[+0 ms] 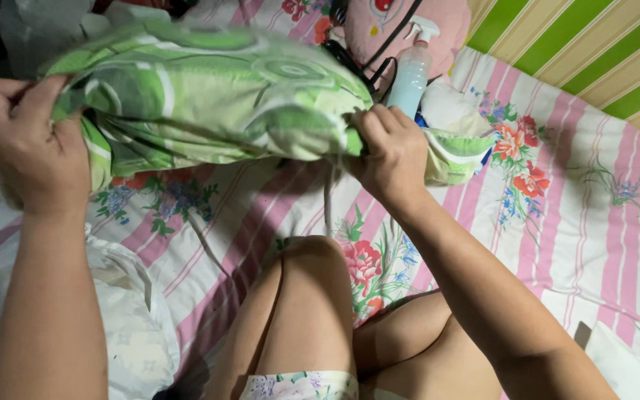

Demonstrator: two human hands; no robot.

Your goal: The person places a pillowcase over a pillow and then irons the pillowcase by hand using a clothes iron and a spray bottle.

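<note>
The fingers of the right hand are curled tight and clamped on the green pillow, bunching the cloth near its right end. The fingers of the left hand are closed too, with the thumb on top, pinching the left end of the same pillow. So both hands hold it up, one at each end, above the bed. The pillow is in a green leafy pillowcase, and a loose bit of that case sticks out past the right hand toward 3 o'clock. I think the step in hand is getting the case to sit right on the pillow, with the stuffing pushed in and the loose end being gathered. The next move, I judge, needs a firm grip at both ends and a pull or shake along the length, so the cloth goes smooth. The pillow's long side runs from 9 o'clock to 3 o'clock, almost flat, with the right end a little lower. Its open or loose end points to 3 o'clock. Under the pillow is a striped bedsheet with pink lines and red flowers. The person's bent knee is at 6 o'clock from the pillow. A white spray bottle stands just behind the right hand, at 12 o'clock from it. A pink plush toy is beside the bottle, with a dark cable across it. A pale pillow lies at 7 o'clock, by the left arm. A green and cream striped wall is at 2 o'clock.
</note>
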